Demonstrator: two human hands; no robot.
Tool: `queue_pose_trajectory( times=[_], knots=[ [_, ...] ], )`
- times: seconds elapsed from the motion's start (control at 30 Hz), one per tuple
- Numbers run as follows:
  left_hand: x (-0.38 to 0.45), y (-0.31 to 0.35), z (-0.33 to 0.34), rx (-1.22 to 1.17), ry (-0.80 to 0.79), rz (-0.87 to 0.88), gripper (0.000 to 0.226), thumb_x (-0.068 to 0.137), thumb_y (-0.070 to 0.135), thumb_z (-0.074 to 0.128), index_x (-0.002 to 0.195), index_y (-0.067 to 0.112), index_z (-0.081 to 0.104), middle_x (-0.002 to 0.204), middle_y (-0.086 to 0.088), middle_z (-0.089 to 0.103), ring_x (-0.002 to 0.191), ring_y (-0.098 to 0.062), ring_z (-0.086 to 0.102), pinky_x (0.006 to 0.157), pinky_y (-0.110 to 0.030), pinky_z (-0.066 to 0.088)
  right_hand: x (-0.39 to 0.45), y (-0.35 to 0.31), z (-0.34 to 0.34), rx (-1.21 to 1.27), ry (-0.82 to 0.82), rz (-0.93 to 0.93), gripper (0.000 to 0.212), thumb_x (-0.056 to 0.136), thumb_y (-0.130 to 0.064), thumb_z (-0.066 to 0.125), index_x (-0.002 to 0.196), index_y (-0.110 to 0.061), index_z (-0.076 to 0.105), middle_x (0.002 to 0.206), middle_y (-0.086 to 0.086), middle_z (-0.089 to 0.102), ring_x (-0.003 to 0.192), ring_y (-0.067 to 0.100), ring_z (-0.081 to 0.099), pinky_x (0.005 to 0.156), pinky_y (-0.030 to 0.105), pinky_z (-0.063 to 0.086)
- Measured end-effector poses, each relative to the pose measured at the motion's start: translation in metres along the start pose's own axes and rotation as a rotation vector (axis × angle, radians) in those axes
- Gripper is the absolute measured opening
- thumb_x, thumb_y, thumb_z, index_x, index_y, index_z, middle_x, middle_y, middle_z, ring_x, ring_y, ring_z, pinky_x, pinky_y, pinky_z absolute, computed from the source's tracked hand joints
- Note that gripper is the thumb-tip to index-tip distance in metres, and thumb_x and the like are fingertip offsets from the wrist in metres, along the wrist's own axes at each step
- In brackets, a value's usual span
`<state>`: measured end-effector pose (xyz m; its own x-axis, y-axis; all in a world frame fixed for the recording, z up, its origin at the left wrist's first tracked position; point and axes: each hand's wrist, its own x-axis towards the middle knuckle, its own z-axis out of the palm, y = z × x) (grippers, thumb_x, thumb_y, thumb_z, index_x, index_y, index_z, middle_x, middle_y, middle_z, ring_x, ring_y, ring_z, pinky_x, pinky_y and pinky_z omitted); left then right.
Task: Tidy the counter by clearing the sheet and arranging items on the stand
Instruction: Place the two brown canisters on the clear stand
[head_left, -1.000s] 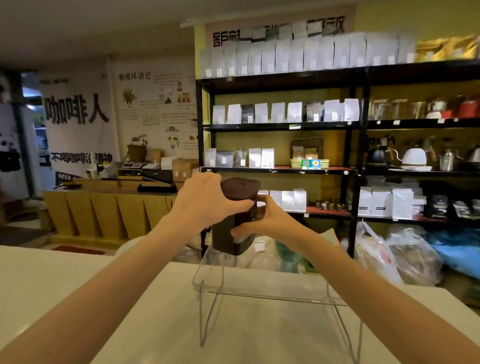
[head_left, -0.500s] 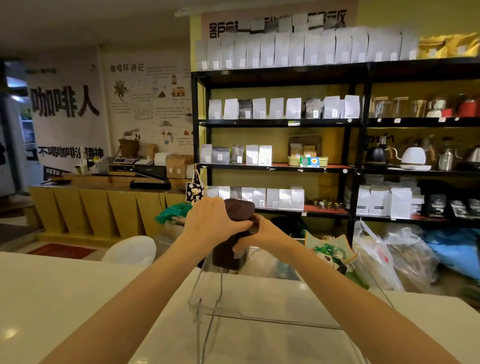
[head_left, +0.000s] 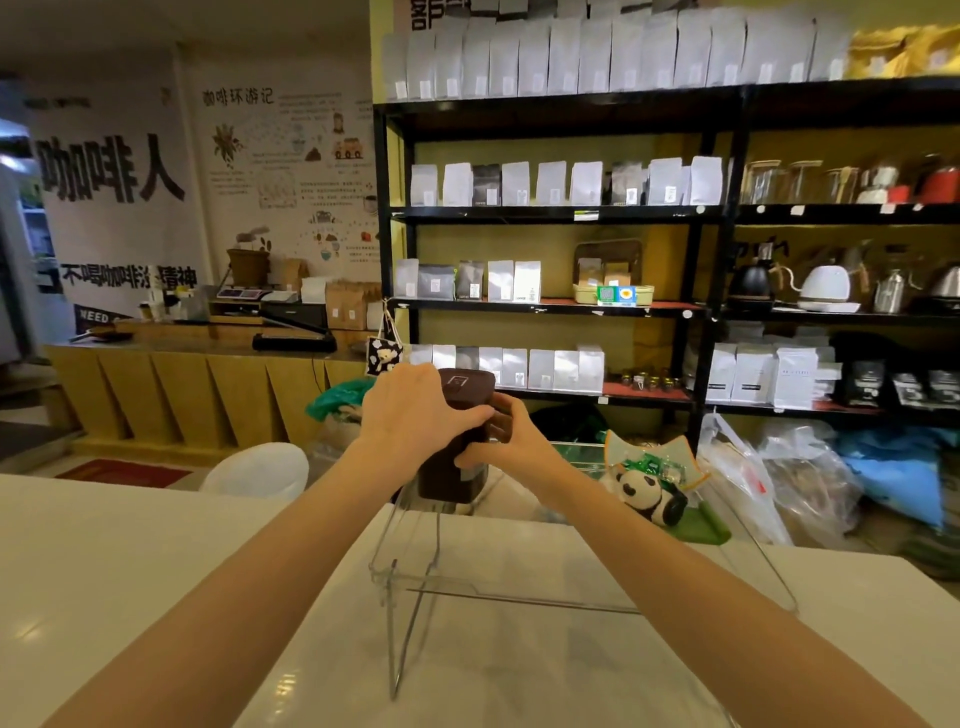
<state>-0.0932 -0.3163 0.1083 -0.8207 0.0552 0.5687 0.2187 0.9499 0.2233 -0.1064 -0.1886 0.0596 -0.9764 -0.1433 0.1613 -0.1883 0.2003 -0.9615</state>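
At far-left corner of clear stand (head_left: 519, 597): our left hand (head_left: 415, 415) clasps dark canister (head_left: 452, 467) over lid, right hand (head_left: 511, 447) grips its side. Canister upright, long axis vertical, base seemingly on stand top. We judge placing step underway; next: confirm seating, release. White surface (head_left: 130, 571) beneath.

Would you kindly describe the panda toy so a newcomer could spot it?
Start at the clear stand on the white counter. Just beyond its right rear corner sits the panda toy: the only black-and-white plush, left of the plastic bags.
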Motion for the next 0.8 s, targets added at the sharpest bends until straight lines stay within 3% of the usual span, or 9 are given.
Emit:
queue_pose_trajectory(
  times=[0.13,0.27,0.47,0.67,0.8],
  knots=[
    [-0.004,0.001,0.000,0.056,-0.028,0.003,0.075,0.072,0.068,0.052,0.115,0.006,0.052,0.108,-0.013,0.063,0.098,-0.028,0.060,0.077,-0.036,0.054,-0.004,-0.003,-0.001,-0.058,0.016,0.023,0.085,0.072,-0.005,0.072,0.139,-0.015,0.022,0.136,0.009,0.045,0.110,0.016,0.045,0.084,0.025,0.042],
    [-0.008,0.002,0.000,0.051,-0.082,0.002,0.073,0.076,0.068,0.047,0.115,0.006,0.049,0.112,-0.015,0.058,0.098,-0.028,0.059,0.076,-0.035,0.052,-0.017,-0.005,0.002,-0.252,0.072,0.005,0.077,0.072,-0.016,0.074,0.136,-0.012,0.031,0.135,0.008,0.050,0.122,0.024,0.049,0.099,0.036,0.044],
    [-0.023,-0.003,-0.008,0.037,-0.137,0.099,0.067,0.084,0.060,0.039,0.126,0.008,0.042,0.126,-0.015,0.046,0.111,-0.030,0.051,0.087,-0.045,0.052,-0.081,-0.026,0.005,-0.547,0.034,-0.107,0.039,0.090,-0.020,0.052,0.128,-0.012,0.047,0.132,0.007,0.053,0.113,0.015,0.049,0.080,0.014,0.036],
    [-0.063,-0.011,-0.035,0.089,-0.126,0.190,0.054,0.090,0.047,0.042,0.132,0.013,0.038,0.139,-0.010,0.041,0.126,-0.025,0.041,0.097,-0.040,0.045,-0.156,-0.026,0.011,-0.734,-0.022,-0.313,0.045,0.092,-0.032,0.047,0.135,-0.024,0.036,0.142,-0.004,0.040,0.130,0.009,0.033,0.101,0.020,0.025],
    [-0.101,-0.025,-0.056,0.088,-0.121,0.155,0.050,0.090,0.046,0.041,0.130,0.016,0.043,0.137,-0.007,0.045,0.123,-0.024,0.044,0.093,-0.040,0.047,-0.200,-0.011,0.023,-0.697,-0.134,-0.311,0.046,0.092,-0.033,0.048,0.135,-0.030,0.034,0.144,-0.010,0.035,0.128,0.002,0.031,0.100,0.016,0.030]
  ],
)
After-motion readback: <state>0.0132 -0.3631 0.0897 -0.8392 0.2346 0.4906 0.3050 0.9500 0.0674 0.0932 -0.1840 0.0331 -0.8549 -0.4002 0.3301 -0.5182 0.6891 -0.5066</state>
